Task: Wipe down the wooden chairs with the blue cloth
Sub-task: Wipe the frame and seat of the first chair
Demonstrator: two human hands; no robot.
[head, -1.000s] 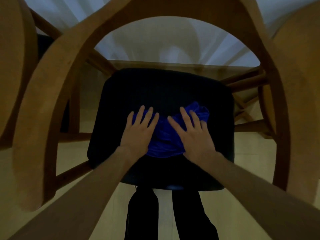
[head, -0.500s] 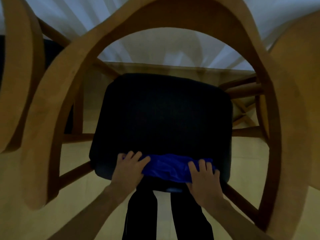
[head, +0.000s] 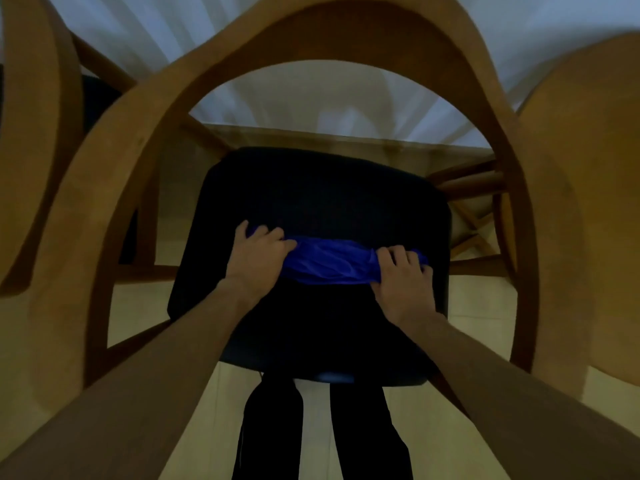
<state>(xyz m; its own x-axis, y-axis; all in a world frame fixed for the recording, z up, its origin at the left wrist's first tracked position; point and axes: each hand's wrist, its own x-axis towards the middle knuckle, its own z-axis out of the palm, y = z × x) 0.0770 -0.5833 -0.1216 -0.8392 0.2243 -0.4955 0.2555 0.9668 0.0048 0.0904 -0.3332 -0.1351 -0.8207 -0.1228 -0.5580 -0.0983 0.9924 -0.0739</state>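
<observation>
Head view looks down through the curved wooden back of one wooden chair [head: 114, 188] onto its dark seat [head: 322, 188]. Both hands hold the blue cloth [head: 332, 263], which lies stretched in a bunched band across the middle of the seat. Left hand [head: 256, 258] has its fingers curled over the cloth's left end; right hand [head: 401, 282] grips the right end, fingers bent into the fabric. Half a second ago the cloth and both hands sat at the near edge of the seat, and a second ago the hands lay flat and spread on a crumpled cloth near the seat's middle; now the band is back near the middle, pulled wider between the hands. Counted: one cloth, two hands, three chairs in part, with a second wooden back [head: 38, 140] at the left edge and a third [head: 588, 209] at the right. Dark trouser legs [head: 270, 434] show below the seat, over a pale floor [head: 138, 317].
</observation>
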